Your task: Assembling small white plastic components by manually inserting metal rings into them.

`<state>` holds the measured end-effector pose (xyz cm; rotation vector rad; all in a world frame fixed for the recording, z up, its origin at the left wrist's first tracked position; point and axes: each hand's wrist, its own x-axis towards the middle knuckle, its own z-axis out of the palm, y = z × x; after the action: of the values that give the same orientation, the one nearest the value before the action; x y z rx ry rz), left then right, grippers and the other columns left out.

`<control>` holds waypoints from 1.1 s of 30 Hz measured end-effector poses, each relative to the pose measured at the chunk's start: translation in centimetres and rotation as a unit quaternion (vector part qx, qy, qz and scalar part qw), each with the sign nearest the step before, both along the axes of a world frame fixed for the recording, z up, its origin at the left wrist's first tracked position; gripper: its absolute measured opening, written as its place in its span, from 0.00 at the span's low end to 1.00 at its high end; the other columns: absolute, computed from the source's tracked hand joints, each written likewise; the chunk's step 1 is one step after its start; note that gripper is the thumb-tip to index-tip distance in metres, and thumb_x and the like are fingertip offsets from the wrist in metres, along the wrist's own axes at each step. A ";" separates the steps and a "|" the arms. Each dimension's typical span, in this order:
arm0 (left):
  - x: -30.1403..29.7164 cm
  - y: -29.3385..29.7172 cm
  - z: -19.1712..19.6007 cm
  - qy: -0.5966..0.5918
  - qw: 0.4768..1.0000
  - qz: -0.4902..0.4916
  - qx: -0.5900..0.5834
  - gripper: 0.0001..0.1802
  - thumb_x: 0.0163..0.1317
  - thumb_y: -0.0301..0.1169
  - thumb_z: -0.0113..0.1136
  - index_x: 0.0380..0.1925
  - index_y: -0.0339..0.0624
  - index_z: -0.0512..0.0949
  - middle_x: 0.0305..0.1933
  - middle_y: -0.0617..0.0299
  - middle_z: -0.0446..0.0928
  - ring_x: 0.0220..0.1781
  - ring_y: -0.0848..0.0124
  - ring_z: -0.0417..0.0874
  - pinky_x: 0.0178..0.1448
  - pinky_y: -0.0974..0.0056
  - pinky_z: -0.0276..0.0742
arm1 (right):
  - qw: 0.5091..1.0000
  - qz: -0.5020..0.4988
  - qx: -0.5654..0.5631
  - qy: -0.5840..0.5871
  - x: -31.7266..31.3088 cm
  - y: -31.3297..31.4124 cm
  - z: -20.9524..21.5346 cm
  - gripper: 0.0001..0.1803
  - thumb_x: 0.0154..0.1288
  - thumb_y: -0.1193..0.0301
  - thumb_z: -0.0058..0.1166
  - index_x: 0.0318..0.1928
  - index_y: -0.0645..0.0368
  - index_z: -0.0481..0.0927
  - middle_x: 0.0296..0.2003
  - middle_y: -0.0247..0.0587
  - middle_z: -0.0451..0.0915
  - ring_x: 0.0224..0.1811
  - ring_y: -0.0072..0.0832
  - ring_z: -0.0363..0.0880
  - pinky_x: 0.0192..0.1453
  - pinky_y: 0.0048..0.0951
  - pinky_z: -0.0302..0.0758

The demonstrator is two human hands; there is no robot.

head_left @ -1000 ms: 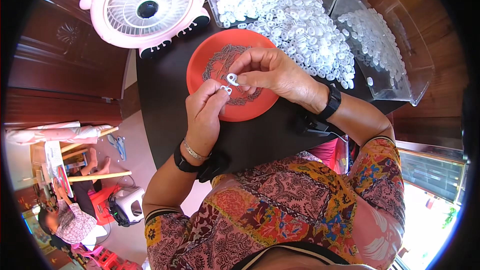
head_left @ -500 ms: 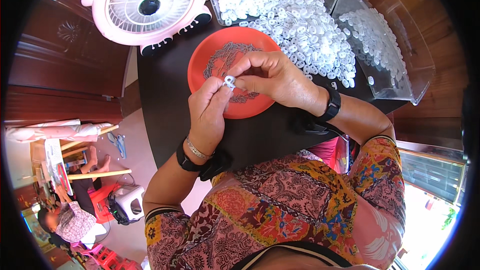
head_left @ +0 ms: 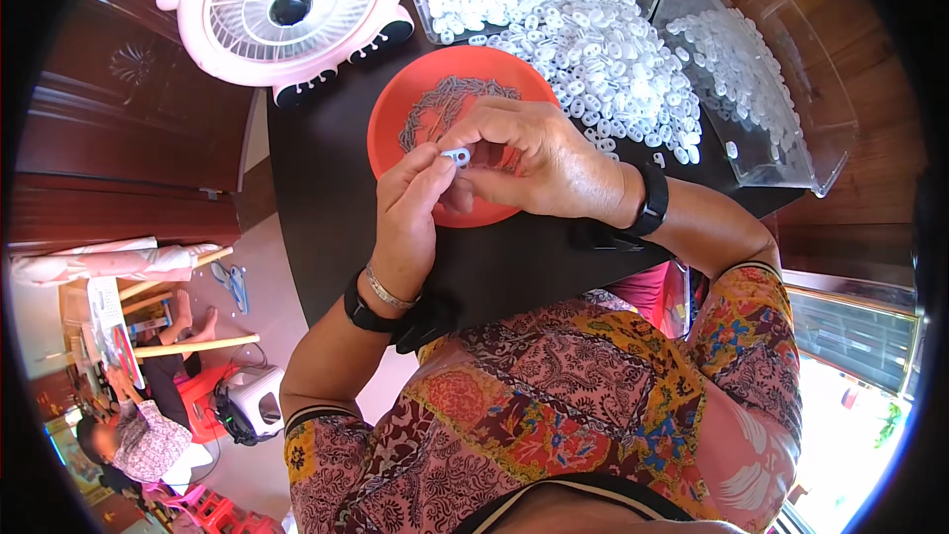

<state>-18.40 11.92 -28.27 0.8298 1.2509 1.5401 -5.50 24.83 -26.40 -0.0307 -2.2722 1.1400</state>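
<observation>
Over the red bowl (head_left: pixel 385 121), left hand (head_left: pixel 407 203) pinches a white two-holed plastic piece (head_left: pixel 455 152); right hand (head_left: pixel 542 156) half-curled against it, grip unclear. Looks like fingertip fitting; next move seems to call for steady alignment.

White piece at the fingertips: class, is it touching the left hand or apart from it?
Touching. The head view shows the white piece jutting from between the thumb and forefinger of the left hand.
</observation>
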 end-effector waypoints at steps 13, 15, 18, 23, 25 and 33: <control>0.5 0.8 -0.5 0.049 0.998 0.028 0.019 0.13 0.67 0.31 0.47 0.36 0.32 0.77 0.28 0.63 0.77 0.28 0.78 0.75 0.36 0.73 0.69 | 0.990 -0.040 0.132 0.002 0.5 0.1 -0.2 0.15 0.52 0.72 0.61 0.41 0.60 0.77 0.32 0.42 0.78 0.37 0.42 0.79 0.41 0.38 0.76; 0.5 0.9 -0.5 0.052 0.998 0.020 0.019 0.13 0.67 0.31 0.47 0.36 0.32 0.77 0.28 0.63 0.77 0.28 0.78 0.75 0.36 0.73 0.69 | 0.991 -0.037 0.129 -0.004 0.8 0.2 -0.2 0.13 0.52 0.71 0.61 0.40 0.60 0.77 0.30 0.42 0.78 0.35 0.42 0.79 0.40 0.38 0.76; 1.0 1.5 -0.3 0.105 0.994 0.004 0.024 0.16 0.66 0.31 0.44 0.35 0.29 0.77 0.27 0.58 0.79 0.27 0.73 0.77 0.37 0.71 0.71 | 0.989 -0.045 0.143 -0.005 1.4 0.6 0.4 0.10 0.53 0.71 0.60 0.36 0.59 0.76 0.28 0.42 0.77 0.33 0.41 0.79 0.37 0.37 0.76; 2.8 2.7 1.0 0.103 0.994 0.015 0.030 0.14 0.66 0.28 0.45 0.22 0.35 0.73 0.23 0.60 0.76 0.25 0.76 0.72 0.33 0.72 0.65 | 0.975 -0.025 0.219 -0.006 3.3 2.3 1.5 0.08 0.55 0.70 0.60 0.33 0.60 0.78 0.27 0.40 0.78 0.30 0.38 0.79 0.35 0.35 0.77; 3.4 2.6 1.4 0.116 0.993 0.018 0.029 0.14 0.65 0.29 0.44 0.22 0.34 0.72 0.23 0.61 0.75 0.25 0.76 0.72 0.33 0.71 0.65 | 0.986 -0.002 0.167 -0.001 3.6 2.6 1.5 0.08 0.56 0.70 0.60 0.34 0.60 0.79 0.27 0.41 0.78 0.30 0.38 0.79 0.34 0.34 0.77; 2.9 2.1 0.5 0.058 0.996 0.056 0.040 0.11 0.64 0.27 0.45 0.25 0.33 0.71 0.25 0.62 0.74 0.29 0.77 0.73 0.38 0.72 0.66 | 0.997 0.045 -0.058 0.018 2.5 2.3 0.5 0.13 0.49 0.76 0.68 0.37 0.61 0.81 0.30 0.38 0.80 0.34 0.29 0.80 0.38 0.28 0.76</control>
<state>-15.50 14.02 -27.74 0.9249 1.3461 1.6618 -2.99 27.14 -25.92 0.0480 -2.1928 1.3069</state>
